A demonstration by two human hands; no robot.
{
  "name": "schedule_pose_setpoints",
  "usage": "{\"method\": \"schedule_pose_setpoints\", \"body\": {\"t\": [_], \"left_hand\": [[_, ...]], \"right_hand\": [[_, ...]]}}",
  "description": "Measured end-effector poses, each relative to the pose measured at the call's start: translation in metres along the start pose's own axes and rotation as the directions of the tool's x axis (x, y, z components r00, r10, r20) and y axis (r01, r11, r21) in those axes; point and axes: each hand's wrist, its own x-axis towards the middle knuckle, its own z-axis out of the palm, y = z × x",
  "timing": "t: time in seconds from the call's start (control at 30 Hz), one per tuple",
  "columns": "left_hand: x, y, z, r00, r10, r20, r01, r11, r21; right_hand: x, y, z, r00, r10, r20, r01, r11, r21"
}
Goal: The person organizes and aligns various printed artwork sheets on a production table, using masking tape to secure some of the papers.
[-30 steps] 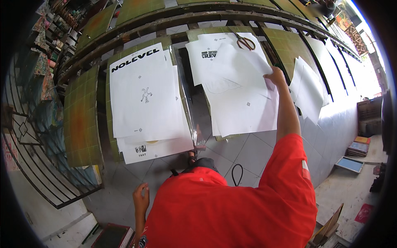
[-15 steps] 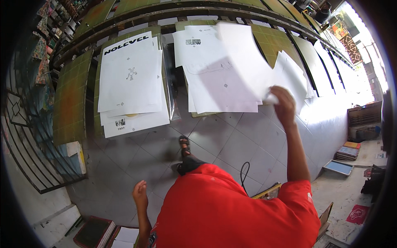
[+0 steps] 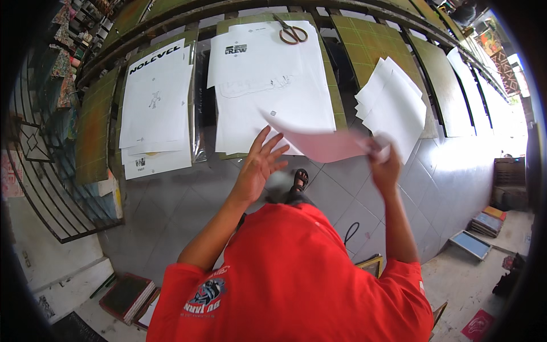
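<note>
My right hand (image 3: 386, 162) grips one end of a sheet of paper (image 3: 322, 146), which curves out to the left, blurred by motion. Close to the sheet's free end, my left hand (image 3: 259, 168) is raised with its fingers spread and nothing in it. Beyond the sheet lies a middle stack of white printed papers (image 3: 273, 97) on a green gridded board. Scissors (image 3: 292, 31) with reddish-brown handles rest on that stack's far end. Right of it, a fanned pile of white sheets (image 3: 396, 108) sits partly behind my right hand.
To the left, another stack of printed sheets (image 3: 154, 108) lies by a clear plastic sleeve (image 3: 199, 102). Long gridded boards (image 3: 98, 131) stand side by side with dark gaps between them. A metal grille (image 3: 51, 199) is at far left; a blue-screened frame (image 3: 470, 245) lies at right.
My left hand has risen from low down to beside the paper. My right hand has drawn the sheet back toward me, baring the scissors and the fanned pile.
</note>
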Motion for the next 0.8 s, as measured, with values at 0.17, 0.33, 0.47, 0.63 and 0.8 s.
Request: {"method": "schedule_pose_setpoints", "body": {"t": [0.17,0.33,0.47,0.63,0.8], "left_hand": [[0.069,-0.028,-0.019,0.977,0.148,-0.15,-0.068,0.894,0.442],[0.125,0.017,-0.108,0.799,0.481,-0.359,0.218,0.325,0.92],[0.166,0.047,-0.165,0.752,0.508,-0.42,0.445,0.078,0.892],[0.201,0.067,-0.198,0.72,0.402,-0.566,0.559,0.147,0.816],[0.221,0.07,-0.222,0.696,0.335,-0.636,0.621,0.165,0.766]], "right_hand": [[0.082,0.127,-0.084,0.884,0.399,-0.243,-0.38,0.917,0.123],[0.122,0.271,-0.123,0.827,0.522,-0.211,-0.549,0.83,-0.1],[0.111,0.351,-0.122,0.758,0.628,-0.177,-0.652,0.724,-0.225],[0.123,0.329,-0.104,0.633,0.687,-0.357,-0.734,0.384,-0.561],[0.183,0.227,-0.051,0.939,0.25,-0.237,-0.34,0.569,-0.749]]}}
